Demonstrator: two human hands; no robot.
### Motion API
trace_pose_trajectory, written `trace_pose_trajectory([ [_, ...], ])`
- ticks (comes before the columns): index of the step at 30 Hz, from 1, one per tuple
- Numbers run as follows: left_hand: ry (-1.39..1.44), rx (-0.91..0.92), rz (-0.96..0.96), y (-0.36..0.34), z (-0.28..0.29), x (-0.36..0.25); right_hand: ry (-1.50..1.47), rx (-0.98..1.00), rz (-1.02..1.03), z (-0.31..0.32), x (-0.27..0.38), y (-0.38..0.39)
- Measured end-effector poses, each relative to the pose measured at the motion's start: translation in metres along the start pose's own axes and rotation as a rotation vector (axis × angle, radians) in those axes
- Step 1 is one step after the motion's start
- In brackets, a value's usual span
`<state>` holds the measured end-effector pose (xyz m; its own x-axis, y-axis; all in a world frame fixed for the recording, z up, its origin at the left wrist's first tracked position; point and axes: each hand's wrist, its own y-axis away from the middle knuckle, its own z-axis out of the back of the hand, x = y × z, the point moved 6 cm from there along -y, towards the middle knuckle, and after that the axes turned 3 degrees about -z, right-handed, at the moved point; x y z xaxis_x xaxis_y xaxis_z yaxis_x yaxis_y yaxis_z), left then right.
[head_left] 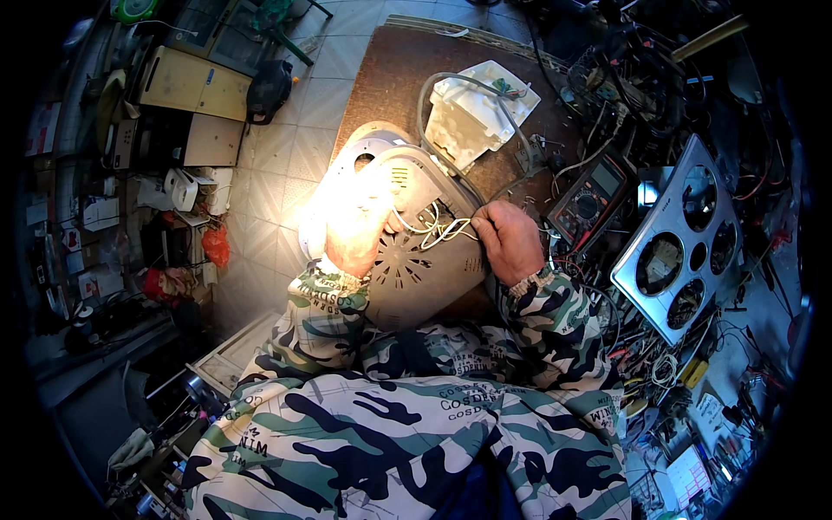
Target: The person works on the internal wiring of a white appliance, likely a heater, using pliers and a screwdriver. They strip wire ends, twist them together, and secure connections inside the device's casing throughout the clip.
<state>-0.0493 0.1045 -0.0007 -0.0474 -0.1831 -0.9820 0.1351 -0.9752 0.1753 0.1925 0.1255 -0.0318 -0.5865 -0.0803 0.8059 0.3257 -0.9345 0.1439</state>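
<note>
A grey-brown plastic appliance housing (425, 286) with a round pattern of vent slots lies in front of me at the table's near edge. Thin whitish wires (438, 230) come out of an opening in it and loop across its surface. My left hand (354, 232) is closed on the left part of these wires, its back washed out by a strong glare. At the right, my right hand (511, 241) pinches the wire ends between thumb and forefinger. A thick grey cord (422, 113) curves up beyond the housing.
Farther back on the brown tabletop (381, 78) sits a stained white plastic cover (477, 113). A multimeter (598, 191) lies to the right, beside a metal panel (680, 238) with round holes. Tangled cables and tools crowd the right side; cabinets (195, 82) stand at the left.
</note>
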Motion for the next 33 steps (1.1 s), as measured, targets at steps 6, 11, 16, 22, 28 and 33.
trace_pose_trajectory([
  [6, 0.116, 0.032, -0.001, -0.002, -0.002, 0.025, -0.304, -0.32, -0.218, 0.048, -0.036, 0.016],
  [11, 0.041, -0.002, -0.003, 0.002, -0.002, -0.003, -0.23, -0.269, -0.395, 0.061, -0.052, 0.048],
  [16, -0.071, 0.075, 0.031, -0.003, 0.0, -0.001, -0.23, -0.182, -0.439, 0.024, -0.068, 0.076],
  [22, 0.076, -0.017, 0.075, -0.004, 0.012, 0.019, -0.121, -0.181, -0.294, 0.012, -0.06, 0.069],
  [28, 0.146, -0.072, 0.127, -0.005, 0.013, 0.021, -0.113, -0.224, -0.238, 0.032, -0.008, 0.058],
  [33, 0.143, -0.095, 0.126, -0.003, 0.013, 0.018, -0.019, -0.218, 0.261, 0.007, 0.062, 0.053],
])
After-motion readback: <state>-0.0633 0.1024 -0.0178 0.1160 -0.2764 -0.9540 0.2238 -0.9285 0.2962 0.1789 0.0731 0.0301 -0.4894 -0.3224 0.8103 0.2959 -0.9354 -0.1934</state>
